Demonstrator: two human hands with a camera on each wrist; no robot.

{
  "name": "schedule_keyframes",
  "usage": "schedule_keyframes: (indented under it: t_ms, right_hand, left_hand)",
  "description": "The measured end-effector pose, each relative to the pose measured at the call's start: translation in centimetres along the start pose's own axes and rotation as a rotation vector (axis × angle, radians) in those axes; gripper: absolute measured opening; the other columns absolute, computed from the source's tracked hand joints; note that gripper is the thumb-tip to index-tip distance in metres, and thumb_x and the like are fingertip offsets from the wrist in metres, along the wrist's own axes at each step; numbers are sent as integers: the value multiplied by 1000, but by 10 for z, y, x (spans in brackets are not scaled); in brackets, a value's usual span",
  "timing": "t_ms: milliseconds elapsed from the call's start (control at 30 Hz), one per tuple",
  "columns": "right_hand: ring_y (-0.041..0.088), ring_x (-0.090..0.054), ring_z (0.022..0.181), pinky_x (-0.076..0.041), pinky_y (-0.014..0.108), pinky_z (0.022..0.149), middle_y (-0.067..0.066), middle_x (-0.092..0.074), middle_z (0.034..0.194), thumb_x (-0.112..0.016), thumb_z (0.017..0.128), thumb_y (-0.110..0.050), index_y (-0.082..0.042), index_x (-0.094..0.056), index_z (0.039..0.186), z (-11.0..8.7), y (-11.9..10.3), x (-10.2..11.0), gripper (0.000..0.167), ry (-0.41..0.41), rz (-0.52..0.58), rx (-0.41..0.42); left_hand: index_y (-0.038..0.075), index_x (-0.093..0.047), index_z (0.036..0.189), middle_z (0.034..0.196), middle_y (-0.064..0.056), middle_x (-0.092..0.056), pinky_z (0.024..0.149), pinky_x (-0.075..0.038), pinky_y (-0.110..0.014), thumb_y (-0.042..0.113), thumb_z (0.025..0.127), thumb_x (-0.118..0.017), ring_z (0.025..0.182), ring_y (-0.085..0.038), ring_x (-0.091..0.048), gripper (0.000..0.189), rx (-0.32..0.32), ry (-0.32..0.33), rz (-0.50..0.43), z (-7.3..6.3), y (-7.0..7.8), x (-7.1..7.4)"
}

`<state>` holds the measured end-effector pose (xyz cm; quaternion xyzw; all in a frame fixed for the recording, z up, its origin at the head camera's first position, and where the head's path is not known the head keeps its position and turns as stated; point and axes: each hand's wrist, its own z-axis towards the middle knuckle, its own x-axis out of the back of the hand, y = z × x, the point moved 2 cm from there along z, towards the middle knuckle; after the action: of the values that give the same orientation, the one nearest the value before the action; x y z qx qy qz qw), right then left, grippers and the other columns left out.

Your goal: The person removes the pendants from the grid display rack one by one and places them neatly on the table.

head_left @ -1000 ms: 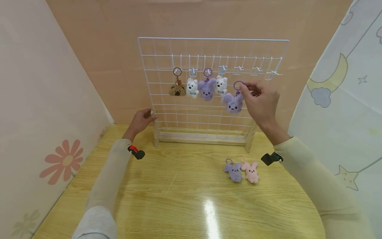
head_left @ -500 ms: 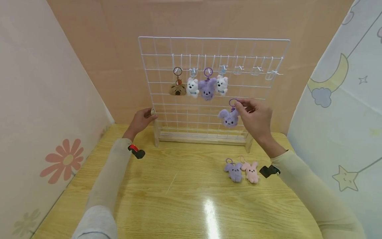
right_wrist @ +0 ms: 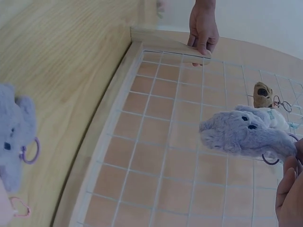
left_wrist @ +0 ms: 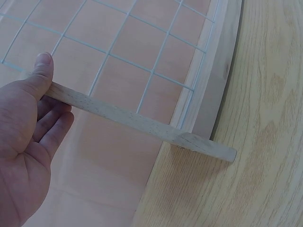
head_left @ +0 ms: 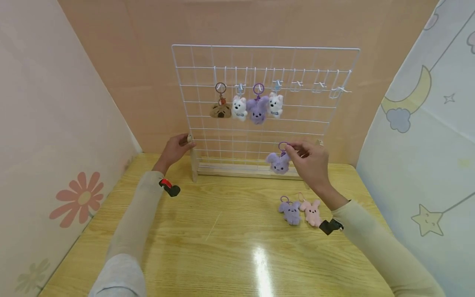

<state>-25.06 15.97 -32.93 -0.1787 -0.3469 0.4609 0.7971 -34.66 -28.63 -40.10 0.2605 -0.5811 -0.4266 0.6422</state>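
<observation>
My right hand (head_left: 309, 163) pinches the purple ring of a purple plush keychain (head_left: 279, 163), which hangs in front of the lower part of a white wire grid rack (head_left: 230, 136). In the right wrist view that purple plush (right_wrist: 246, 132) dangles from the fingertips at the right edge. With thumb and fingers, my left hand (head_left: 175, 152) grips the top of the rack's left wooden upright (left_wrist: 113, 113). On the rack's hooks hang a brown plush keychain (head_left: 220, 110), two white dog keychains (head_left: 239, 108) and another purple keychain (head_left: 257, 110).
A purple plush keychain (head_left: 290, 213) and a pink one (head_left: 311, 212) lie on the wooden table (head_left: 178, 247), below my right hand. Several hooks (head_left: 319, 85) at the rack's upper right bear nothing. Patterned panels (head_left: 426, 123) stand at both sides.
My right hand has moved down and slightly left with the purple keychain, from near hook height to the rack's lower part. My left hand stays on the wooden upright.
</observation>
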Motion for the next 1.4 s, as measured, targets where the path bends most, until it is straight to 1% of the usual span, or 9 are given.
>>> schedule_keyframes:
  t_ms: [167, 333, 567, 733, 833, 1033, 1300, 1400]
  right_hand:
    - [7, -59, 60, -42, 15, 49, 5, -74, 76, -76, 96, -19, -8, -81, 100, -12, 3, -3, 14, -35, 23, -35]
    - [9, -60, 61, -44, 15, 50, 4, -74, 77, -76, 95, -19, -7, -81, 99, -23, 5, -5, 13, -58, 26, -38]
    - [8, -61, 65, -45, 15, 52, 2, -75, 81, -76, 96, -22, -10, -81, 100, -41, 8, -7, 13, -86, 8, -84]
    - [8, -61, 64, -46, 15, 52, 1, -75, 82, -76, 95, -18, -9, -81, 99, -54, 11, -9, 12, -102, 24, -80]
    - [8, -61, 63, -46, 17, 50, 1, -75, 81, -76, 95, -18, -9, -81, 99, -62, 12, -10, 11, -119, 35, -86]
    - [9, -61, 62, -47, 19, 49, 0, -75, 81, -77, 94, -16, -10, -81, 99, -78, 13, -13, 8, -155, 54, -84]
    - [6, -63, 64, -51, 18, 56, -3, -76, 85, -77, 94, -16, -11, -80, 100, -97, 15, -15, 8, -193, 28, -105]
    - [6, -63, 63, -51, 19, 56, -5, -76, 84, -77, 94, -14, -12, -80, 100, -104, 18, -15, 7, -213, 40, -101]
  left_hand:
    - [-6, -44, 151, 144, -26, -55, 109, -46, -55, 26, 104, -63, 134, -41, -54, 59, 5, 8, 8, -1, 2, 0]
    - [-5, -45, 151, 144, -26, -56, 109, -46, -55, 26, 104, -63, 133, -41, -54, 59, 2, 9, 11, -2, 3, 0]
    - [-6, -41, 152, 145, -27, -54, 110, -45, -56, 25, 105, -62, 135, -42, -53, 60, 9, 3, 13, -1, 1, 0]
    - [-6, -43, 151, 145, -26, -55, 109, -46, -55, 25, 105, -63, 134, -41, -54, 59, 14, 10, 11, -2, 3, -1]
    - [-6, -43, 152, 145, -26, -54, 109, -46, -55, 26, 105, -63, 134, -41, -54, 60, 21, 12, 11, -1, 3, -1]
    - [-6, -45, 150, 144, -26, -56, 109, -46, -54, 25, 104, -64, 133, -40, -55, 59, 11, 12, 8, 0, 1, -1]
    - [-7, -44, 150, 143, -27, -56, 108, -46, -56, 20, 104, -63, 132, -42, -55, 57, 5, 17, 17, 0, 1, -1]
    - [-7, -44, 150, 143, -27, -56, 108, -46, -55, 20, 104, -63, 132, -41, -55, 56, 6, 22, 13, 1, 0, 0]
